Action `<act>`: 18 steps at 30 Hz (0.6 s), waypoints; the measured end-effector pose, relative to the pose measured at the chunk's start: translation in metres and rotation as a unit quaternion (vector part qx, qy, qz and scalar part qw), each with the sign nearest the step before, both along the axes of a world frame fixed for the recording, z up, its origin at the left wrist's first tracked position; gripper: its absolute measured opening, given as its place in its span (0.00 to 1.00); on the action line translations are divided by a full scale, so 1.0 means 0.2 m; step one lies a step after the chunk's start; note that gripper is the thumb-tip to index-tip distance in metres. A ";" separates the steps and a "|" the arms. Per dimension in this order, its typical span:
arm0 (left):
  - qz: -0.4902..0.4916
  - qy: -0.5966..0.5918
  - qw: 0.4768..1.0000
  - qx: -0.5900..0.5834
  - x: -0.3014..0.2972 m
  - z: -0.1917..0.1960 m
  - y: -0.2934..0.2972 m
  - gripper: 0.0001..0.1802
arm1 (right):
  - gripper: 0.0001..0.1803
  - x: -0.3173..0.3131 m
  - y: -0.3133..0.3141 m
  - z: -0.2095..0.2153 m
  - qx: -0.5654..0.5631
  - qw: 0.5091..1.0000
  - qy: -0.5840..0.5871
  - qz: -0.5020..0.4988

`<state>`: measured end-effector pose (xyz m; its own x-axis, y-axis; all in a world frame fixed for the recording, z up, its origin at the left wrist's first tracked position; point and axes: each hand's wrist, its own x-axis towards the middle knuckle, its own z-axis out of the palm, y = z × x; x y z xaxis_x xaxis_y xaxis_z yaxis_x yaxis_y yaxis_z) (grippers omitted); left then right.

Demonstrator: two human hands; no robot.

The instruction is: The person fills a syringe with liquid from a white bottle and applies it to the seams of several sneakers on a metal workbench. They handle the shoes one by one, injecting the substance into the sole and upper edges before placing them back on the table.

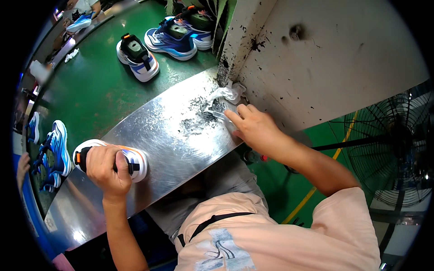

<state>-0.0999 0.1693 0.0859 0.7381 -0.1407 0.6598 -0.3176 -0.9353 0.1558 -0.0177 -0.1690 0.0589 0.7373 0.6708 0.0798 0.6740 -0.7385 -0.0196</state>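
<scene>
Left hand (107, 169) wrapped over top of white sneaker (118, 160), near left on steel bench (181, 149); shoe's long axis runs left-right, orange-tabbed end toward left

Right hand (255, 128) far right on bench, fingers narrowed on thin flat tool (217, 114), tip pointing left toward shoe; cannot tell how firm the grip

Shoe well apart from right hand, down-left of it; left hand far nearer

Crumpled white rag (226, 95) just beyond tool, against wall; dark smear on bench beside it

More sneakers (169, 38) on green conveyor (99, 90), far left; no container in view
</scene>
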 end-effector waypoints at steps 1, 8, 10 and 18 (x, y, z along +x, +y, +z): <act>0.008 0.003 1.000 0.001 0.01 0.00 0.00 0.13 | 0.26 -0.01 -0.01 0.01 -0.014 1.000 -0.010 0.009; 0.073 0.004 0.997 0.005 0.10 -0.01 -0.07 0.14 | 0.18 -0.08 -0.13 0.15 0.091 0.979 0.181 0.000; 0.095 0.084 0.992 0.003 0.06 0.05 -0.05 0.11 | 0.17 -0.10 -0.10 0.19 0.238 0.900 0.362 -0.051; -0.057 0.290 0.955 0.008 0.02 0.56 0.29 0.45 | 0.35 -0.18 -0.06 0.15 0.574 0.455 0.671 -0.118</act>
